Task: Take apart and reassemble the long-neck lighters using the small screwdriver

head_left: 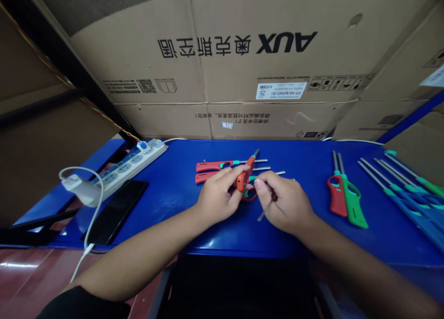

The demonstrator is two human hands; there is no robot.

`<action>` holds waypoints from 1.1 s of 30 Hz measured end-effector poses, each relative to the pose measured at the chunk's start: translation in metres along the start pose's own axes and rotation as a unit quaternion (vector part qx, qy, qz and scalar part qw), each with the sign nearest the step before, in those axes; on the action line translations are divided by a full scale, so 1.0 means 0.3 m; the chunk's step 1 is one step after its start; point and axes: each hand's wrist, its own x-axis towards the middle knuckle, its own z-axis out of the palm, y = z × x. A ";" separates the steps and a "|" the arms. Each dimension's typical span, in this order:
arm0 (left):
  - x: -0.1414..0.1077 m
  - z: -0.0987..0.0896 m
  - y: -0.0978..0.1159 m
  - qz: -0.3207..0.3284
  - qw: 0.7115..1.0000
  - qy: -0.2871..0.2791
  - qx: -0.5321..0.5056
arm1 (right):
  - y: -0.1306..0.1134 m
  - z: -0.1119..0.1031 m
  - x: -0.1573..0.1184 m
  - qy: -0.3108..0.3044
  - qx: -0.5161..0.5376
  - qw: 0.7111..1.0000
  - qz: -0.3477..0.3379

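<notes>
My left hand (219,194) is closed around a red lighter (242,181), whose metal tip points up and away. Close beside it on the right, my right hand (286,201) is pinched on a thin tool, of which a short metal end (261,216) sticks out below the fingers; the rest is hidden. Behind my left hand lie red long-nosed lighters (208,165) with teal parts, their metal rods pointing right. Farther right, a red lighter (336,195) and a green lighter (354,205) rest side by side, rods pointing away.
Several blue lighters (412,208) lie at the right of the blue table (166,208). A white power strip (126,168) with a plugged charger and cable, and a black phone (118,212), are at the left. A large cardboard sheet (222,78) stands behind the table.
</notes>
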 end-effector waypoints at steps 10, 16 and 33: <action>-0.007 0.022 -0.024 0.030 0.999 -0.005 0.042 | -0.097 0.036 0.014 -0.138 -0.088 0.977 0.135; -0.007 0.020 -0.020 0.065 0.995 -0.004 0.079 | -0.044 0.019 0.020 -0.167 0.112 0.970 0.135; 0.011 0.002 0.001 0.030 0.999 0.019 0.010 | -0.008 -0.058 -0.036 -0.004 0.175 0.972 0.160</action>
